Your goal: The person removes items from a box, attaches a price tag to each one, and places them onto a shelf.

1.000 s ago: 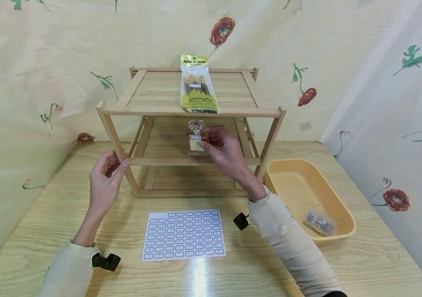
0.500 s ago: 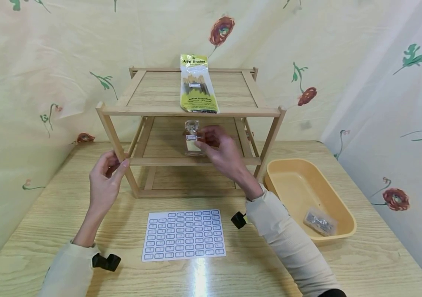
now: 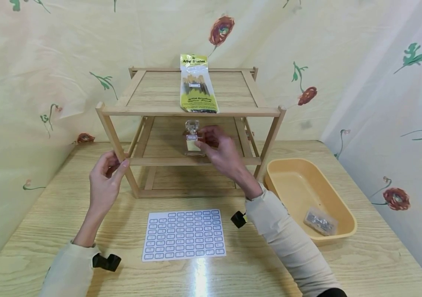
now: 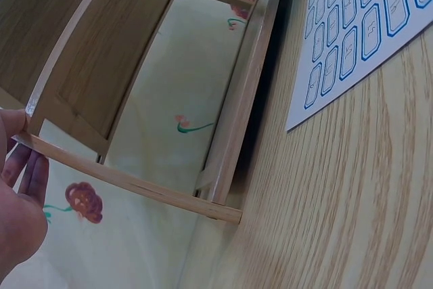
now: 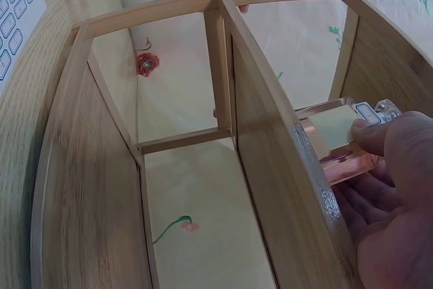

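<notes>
The right hand held a glass bottle by its side, the thumb lying across its front and the fingers behind. The bottle stood upright at the front of the middle level of a wooden rack, near the middle of its width; whether its base touched the shelf could not be told. It had a clear stopper, a pale front label with a small blue-edged sticker above, and a pinkish tint. The left hand pinched the rack's front left post where the middle shelf met it, thumb in front and fingers tucked behind. On the top shelf, above the bottle, lay a packet of brushes, green and clear, its lower end at the front rail. In front of the rack, a sheet of stickers lay flat on the wood-grained surface, its blue-bordered boxes set out in rows. To the right, beside the rack, sat a yellow tub with a small clear packet inside, towards its near end. A pale cloth printed with red flowers and green stems hung behind everything.
</notes>
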The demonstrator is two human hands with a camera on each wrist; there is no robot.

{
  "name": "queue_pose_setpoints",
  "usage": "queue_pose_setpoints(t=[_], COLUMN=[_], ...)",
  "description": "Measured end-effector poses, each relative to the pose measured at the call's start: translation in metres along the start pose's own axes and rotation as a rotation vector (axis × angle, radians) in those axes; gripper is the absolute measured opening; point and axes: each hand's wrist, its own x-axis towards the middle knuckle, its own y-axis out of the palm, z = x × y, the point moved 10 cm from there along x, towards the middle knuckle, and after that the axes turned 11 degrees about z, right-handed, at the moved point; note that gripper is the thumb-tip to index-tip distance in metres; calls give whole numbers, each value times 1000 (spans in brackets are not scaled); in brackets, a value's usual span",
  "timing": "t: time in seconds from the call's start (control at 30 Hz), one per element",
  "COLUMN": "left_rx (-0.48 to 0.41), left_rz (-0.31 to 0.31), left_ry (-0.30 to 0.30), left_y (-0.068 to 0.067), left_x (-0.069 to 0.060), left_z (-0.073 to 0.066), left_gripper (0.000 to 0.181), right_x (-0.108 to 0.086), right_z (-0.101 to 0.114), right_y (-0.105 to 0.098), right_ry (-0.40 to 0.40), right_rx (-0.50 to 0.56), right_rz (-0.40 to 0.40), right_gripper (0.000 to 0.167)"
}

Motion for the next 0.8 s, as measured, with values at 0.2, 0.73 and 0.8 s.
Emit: queue_pose_setpoints(t=[0.2,0.73,0.8], left_rx=[-1,-18,-17], left_rz=[0,-7,-7], left_ry=[8,0,2], left_y=[0,0,0], left_x=[0,0,0], left_z=[-1,1,0], left_gripper=[26,24,25], right_x=[0,1,1], right_z=[-2,-2,-3], right_y=[-1,-1,-1], right_ry=[17,47,53], right_rx=[-9,-9,-12], right_rz=[4,16,17], right_gripper=[30,31,31])
